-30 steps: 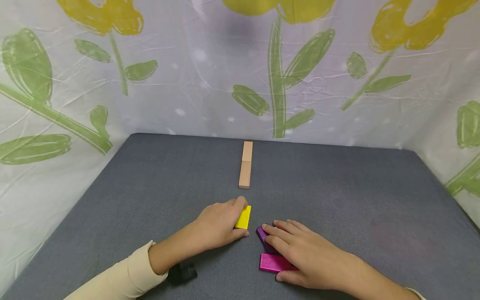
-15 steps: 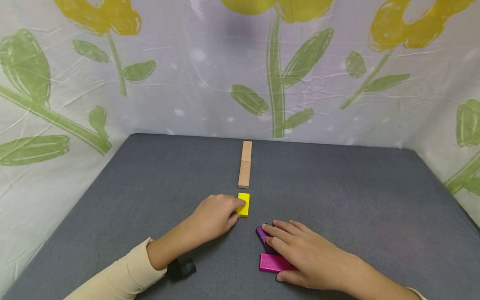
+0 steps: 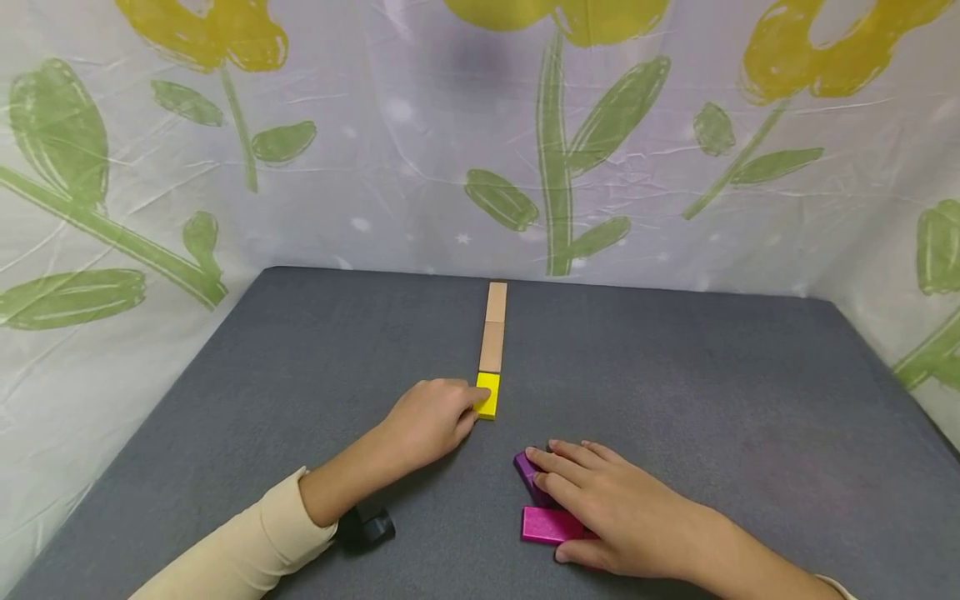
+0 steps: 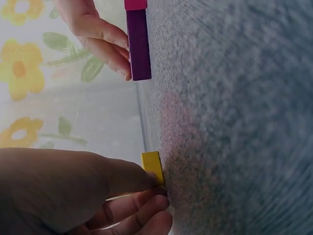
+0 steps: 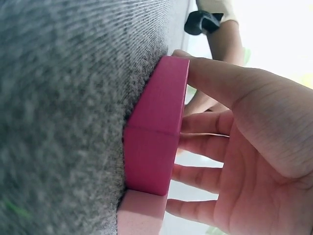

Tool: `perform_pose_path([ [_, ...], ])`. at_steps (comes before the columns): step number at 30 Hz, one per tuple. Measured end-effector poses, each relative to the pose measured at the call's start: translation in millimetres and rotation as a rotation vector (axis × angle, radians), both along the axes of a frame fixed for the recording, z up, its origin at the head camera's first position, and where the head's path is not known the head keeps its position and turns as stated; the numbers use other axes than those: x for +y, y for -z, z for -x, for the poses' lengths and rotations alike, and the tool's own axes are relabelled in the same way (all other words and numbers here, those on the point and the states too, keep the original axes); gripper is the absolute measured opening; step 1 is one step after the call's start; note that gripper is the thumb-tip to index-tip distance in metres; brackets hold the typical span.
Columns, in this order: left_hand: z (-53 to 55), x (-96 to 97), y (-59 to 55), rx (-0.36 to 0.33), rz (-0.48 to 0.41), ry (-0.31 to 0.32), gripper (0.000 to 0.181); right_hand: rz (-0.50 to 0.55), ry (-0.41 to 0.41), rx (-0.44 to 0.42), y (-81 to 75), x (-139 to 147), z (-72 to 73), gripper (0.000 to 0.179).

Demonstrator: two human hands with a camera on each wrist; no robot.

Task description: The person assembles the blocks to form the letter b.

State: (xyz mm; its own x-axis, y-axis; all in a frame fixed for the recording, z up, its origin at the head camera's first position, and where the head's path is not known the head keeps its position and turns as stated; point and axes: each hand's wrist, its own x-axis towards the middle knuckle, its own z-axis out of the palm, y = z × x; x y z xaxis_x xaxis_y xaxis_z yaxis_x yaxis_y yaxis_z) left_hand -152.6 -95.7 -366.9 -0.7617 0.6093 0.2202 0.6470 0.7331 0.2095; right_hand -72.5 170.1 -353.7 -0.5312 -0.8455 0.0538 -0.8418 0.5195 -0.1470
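In the head view my left hand holds a small yellow block, index finger laid over its top and thumb low at its near side. The block's far end meets the nearer of two plain wooden blocks lying end to end. My right hand rests with fingers spread over a purple block and a magenta block, partly covering both. Seen from the right wrist, its straight fingers lie along the magenta block, and a pale pink block sits beside that one.
A dark grey cloth-covered table lies under everything. Behind it hangs a flower-printed curtain. A black device shows at the left wrist, below the cream sleeve.
My left hand has moved the yellow block away from me, closing the gap to the wooden blocks. Its index finger now lies on top of the block. The right hand stays in place.
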Motion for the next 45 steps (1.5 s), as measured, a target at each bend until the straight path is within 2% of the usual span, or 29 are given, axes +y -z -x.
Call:
perform_pose_path([
  [5,2.4,0.6,0.5,0.01,-0.016,0.012,0.013,0.003,0.001,0.006,0.1,0.3,0.4,0.059],
  [18,1.6,1.5,0.0,-0.052,-0.01,-0.015,0.021,0.009,-0.006,0.025,1.3,-0.7,-0.2,0.06],
  [27,4.1,0.3,1.1,-0.025,-0.024,0.007,0.016,0.015,-0.011,0.034,1.4,-0.8,0.3,0.059],
  [45,4.7,0.9,0.7,-0.034,0.005,0.0,0.016,0.03,-0.025,0.06,2.9,-1.0,0.6,0.06],
])
